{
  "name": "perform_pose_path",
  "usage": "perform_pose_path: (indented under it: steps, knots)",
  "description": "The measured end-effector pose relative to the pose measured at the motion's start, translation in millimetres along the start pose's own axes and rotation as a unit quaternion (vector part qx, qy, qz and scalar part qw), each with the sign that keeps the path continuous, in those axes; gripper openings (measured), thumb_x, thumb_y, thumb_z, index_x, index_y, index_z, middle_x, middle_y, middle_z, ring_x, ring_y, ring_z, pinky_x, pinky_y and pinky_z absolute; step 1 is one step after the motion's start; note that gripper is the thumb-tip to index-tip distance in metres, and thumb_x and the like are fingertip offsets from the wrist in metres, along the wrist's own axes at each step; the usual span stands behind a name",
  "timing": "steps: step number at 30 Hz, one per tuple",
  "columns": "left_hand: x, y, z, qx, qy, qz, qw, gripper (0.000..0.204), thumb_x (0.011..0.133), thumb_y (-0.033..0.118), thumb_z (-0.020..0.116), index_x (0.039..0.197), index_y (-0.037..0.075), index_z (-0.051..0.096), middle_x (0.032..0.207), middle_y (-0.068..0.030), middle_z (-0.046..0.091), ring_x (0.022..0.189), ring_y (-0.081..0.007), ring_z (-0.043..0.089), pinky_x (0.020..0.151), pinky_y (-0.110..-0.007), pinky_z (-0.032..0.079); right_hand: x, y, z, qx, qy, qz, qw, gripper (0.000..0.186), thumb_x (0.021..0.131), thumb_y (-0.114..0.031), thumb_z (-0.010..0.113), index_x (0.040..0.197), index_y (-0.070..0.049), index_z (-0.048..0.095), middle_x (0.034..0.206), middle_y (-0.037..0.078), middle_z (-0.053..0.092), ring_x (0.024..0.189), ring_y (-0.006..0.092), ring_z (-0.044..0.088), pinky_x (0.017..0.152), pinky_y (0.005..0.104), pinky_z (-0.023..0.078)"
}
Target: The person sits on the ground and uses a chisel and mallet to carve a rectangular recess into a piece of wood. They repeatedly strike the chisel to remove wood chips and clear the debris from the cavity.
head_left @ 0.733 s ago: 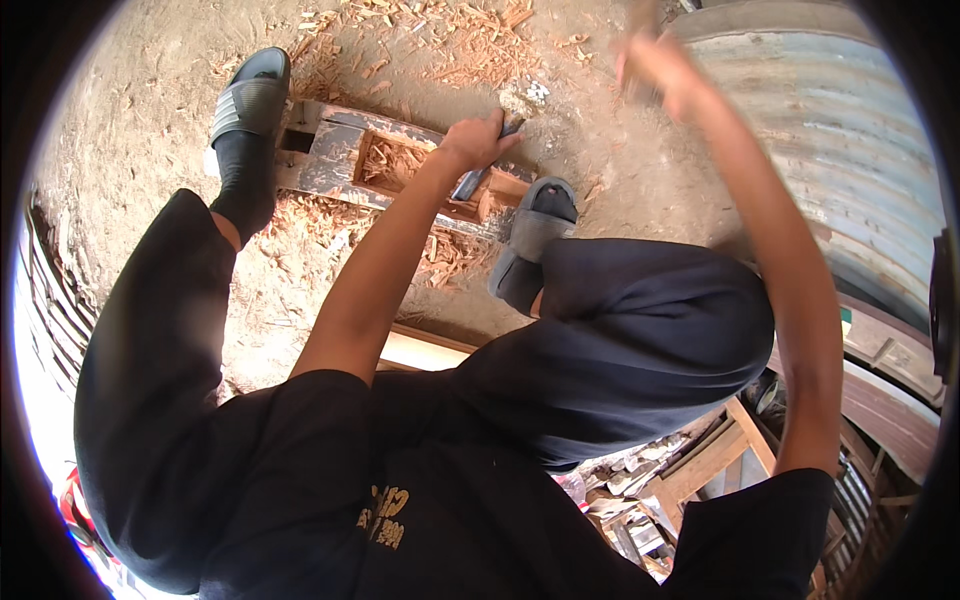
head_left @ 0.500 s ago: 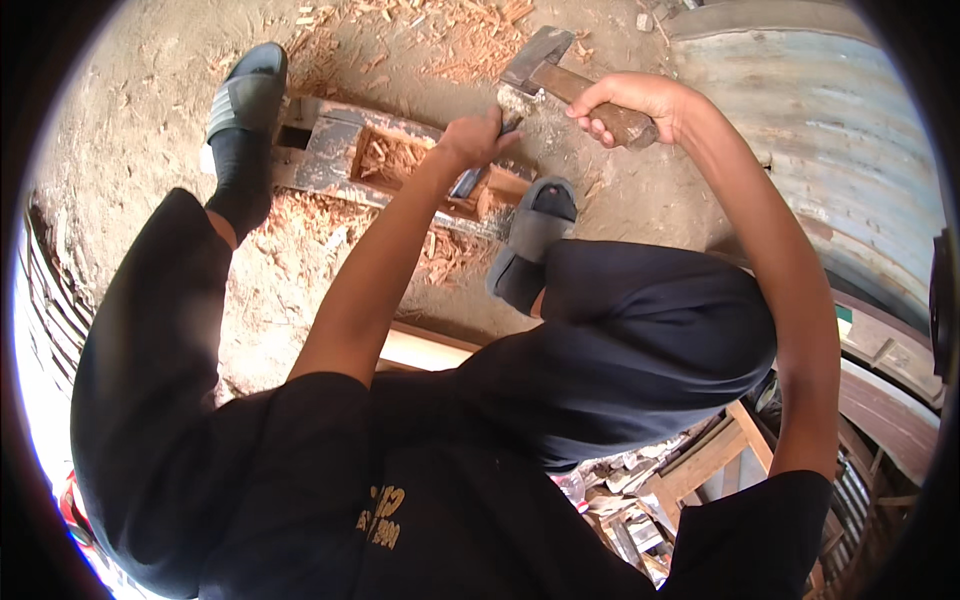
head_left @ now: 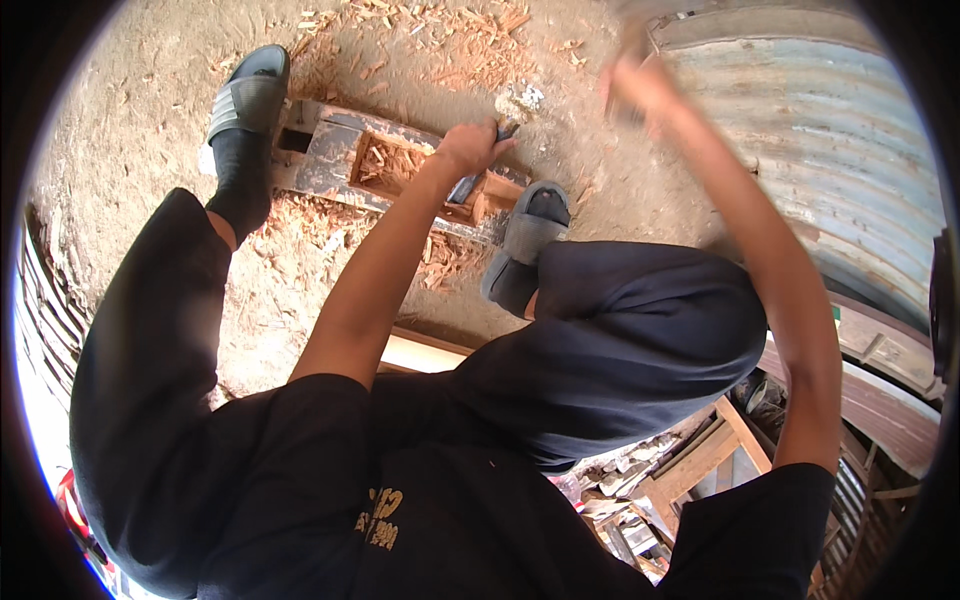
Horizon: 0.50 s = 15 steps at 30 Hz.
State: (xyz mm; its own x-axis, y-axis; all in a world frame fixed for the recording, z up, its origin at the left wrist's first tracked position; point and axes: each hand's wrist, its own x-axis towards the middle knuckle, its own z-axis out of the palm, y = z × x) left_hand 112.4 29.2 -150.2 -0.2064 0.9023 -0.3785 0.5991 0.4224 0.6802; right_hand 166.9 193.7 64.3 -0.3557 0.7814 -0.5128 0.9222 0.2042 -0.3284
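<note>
My left hand [head_left: 470, 147] is closed around a chisel [head_left: 463, 189]. The chisel leans, its blade down in a rectangular recess in a weathered wooden beam [head_left: 333, 148] and its dark upper end poking out past my fingers. My right hand [head_left: 645, 88] is raised to the upper right, smeared by motion, and gripping a hammer [head_left: 632, 38] that shows only as a blur. Reddish wood chips [head_left: 388, 163] lie in the beam's recess. My sandalled left foot [head_left: 246, 105] is at the beam's left end, and my right foot [head_left: 535, 225] at its right end.
Wood shavings [head_left: 480, 50] are scattered on the dirt floor beyond the beam and around it. Corrugated metal sheeting [head_left: 810, 130] curves along the right side. Behind my right leg lie a wooden frame [head_left: 710, 455] and assorted scrap. A pale board [head_left: 425, 352] lies close to my lap.
My right hand has swung the hammer up and away from the chisel, toward the top of the view. My left hand and the chisel have barely shifted.
</note>
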Motion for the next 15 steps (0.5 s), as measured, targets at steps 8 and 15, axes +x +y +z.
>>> perform_pose_path:
  steps: [8, 15]
  knots:
    - [2, 2, 7, -0.030, -0.002, 0.015, 0.999, 0.059, 0.087, 0.054, 0.039, 0.102, -0.003, 0.046, 0.086, -0.0273, 0.060, 0.084, -0.0430, 0.058, 0.075, -0.048, 0.045, -17, -5, -12, 0.126, -0.372, 0.072, 0.917, 0.014, 0.074, -0.013, 0.063, 0.078, 0.000, 0.058, 0.060, 0.000, 0.054, 0.046, 0.0041, 0.048, 0.041, 0.0166, 0.042]
    - [2, -9, 10, -0.025, 0.026, 0.031, 0.999, 0.058, 0.088, 0.052, 0.039, 0.100, -0.004, 0.045, 0.084, -0.0277, 0.060, 0.082, -0.0434, 0.057, 0.075, -0.048, 0.044, 23, -29, -69, 0.292, -0.171, -0.047, 0.940, 0.010, 0.078, -0.012, 0.056, 0.074, -0.003, 0.055, 0.059, 0.002, 0.054, 0.047, 0.0069, 0.050, 0.042, 0.0182, 0.043]
